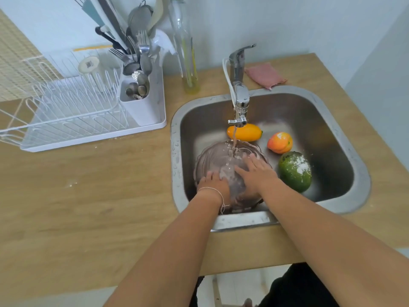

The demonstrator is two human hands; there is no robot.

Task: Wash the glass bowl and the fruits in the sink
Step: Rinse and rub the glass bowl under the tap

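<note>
A clear ribbed glass bowl (212,158) lies in the steel sink (345,120), under water running from the tap (240,100). My left hand (213,185) grips the bowl's near left rim, fingers curled over the edge. My right hand (256,171) lies flat inside the bowl with fingers spread, in the water stream. Three fruits sit in the sink beside the bowl: an orange-yellow oblong fruit (246,132) at the back, an orange-red peach-like fruit (280,142), and a green mango (294,171) with white powder on it, just right of my right hand.
A white dish rack (66,111) with a cutlery holder (137,100) stands on the wooden counter (88,185) to the left. A tall glass bottle (186,47) stands behind the sink's left corner. A pink cloth (264,75) lies behind the tap.
</note>
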